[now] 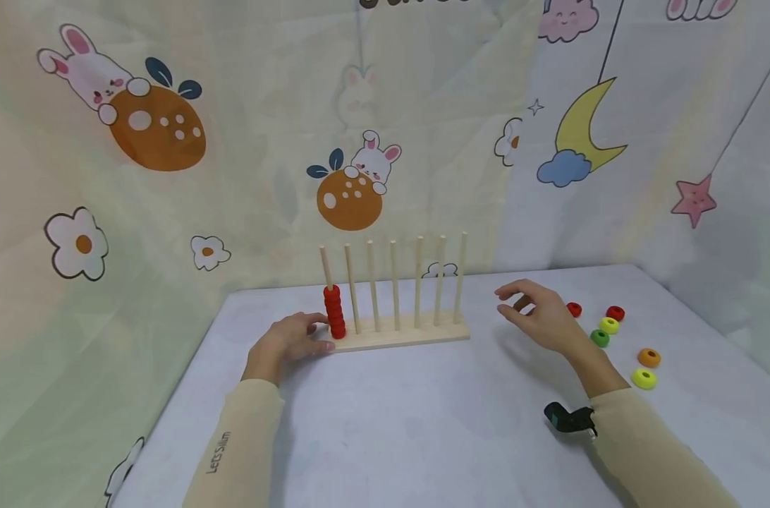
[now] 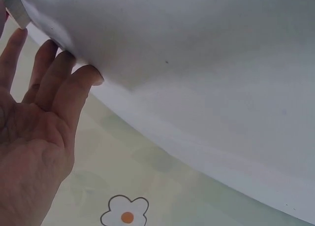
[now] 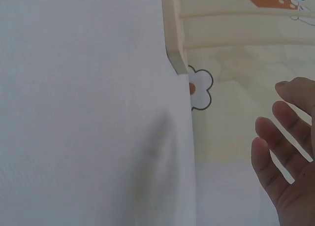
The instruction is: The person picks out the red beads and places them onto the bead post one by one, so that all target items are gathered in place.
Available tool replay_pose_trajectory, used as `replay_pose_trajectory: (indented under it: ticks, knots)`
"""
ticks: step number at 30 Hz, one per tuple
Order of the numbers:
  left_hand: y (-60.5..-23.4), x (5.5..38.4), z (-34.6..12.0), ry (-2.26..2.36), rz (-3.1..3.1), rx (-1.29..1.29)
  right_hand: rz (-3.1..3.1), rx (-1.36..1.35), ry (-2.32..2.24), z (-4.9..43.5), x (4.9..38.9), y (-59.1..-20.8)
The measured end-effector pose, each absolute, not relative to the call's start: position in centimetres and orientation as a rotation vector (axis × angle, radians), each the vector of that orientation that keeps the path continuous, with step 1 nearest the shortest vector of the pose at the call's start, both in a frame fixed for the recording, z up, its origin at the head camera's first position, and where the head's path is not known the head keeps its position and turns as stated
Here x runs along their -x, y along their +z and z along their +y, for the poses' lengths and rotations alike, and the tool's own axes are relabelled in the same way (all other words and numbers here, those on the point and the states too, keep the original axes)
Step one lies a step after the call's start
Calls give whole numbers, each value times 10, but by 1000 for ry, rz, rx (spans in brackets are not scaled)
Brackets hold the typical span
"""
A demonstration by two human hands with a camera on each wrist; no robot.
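Note:
A wooden peg rack (image 1: 400, 340) with several upright pegs stands toward the back of the table. Red rings (image 1: 335, 312) are stacked on its leftmost peg; the other pegs are bare. My left hand (image 1: 291, 337) holds the left end of the base, thumb at the front edge and fingers at the end and behind. In the left wrist view a corner of the base (image 2: 17, 10) shows beside a fingertip. My right hand (image 1: 540, 315) hovers to the right of the rack, fingers loosely bent and apart from the thumb, holding nothing.
Loose rings lie to the right, beyond the right hand: red (image 1: 615, 312), yellow (image 1: 644, 379), green (image 1: 599, 338) and orange (image 1: 649, 358). A black device (image 1: 569, 418) is attached at the right wrist. A patterned cloth (image 1: 258, 141) hangs behind the white table (image 1: 410, 423).

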State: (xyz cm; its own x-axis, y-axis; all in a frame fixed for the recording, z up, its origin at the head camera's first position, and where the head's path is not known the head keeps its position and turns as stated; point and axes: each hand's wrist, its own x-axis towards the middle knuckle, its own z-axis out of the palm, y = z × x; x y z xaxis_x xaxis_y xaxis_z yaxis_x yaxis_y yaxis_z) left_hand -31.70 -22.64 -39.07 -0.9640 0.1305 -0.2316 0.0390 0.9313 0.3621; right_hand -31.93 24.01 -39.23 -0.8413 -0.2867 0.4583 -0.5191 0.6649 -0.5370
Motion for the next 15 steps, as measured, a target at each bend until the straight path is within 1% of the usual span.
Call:
replay_pose_trajectory:
  ticks: [15]
  knots:
    - [-390,316,-223,532,2829,-72,-2609,-490,922,284,315,-396]
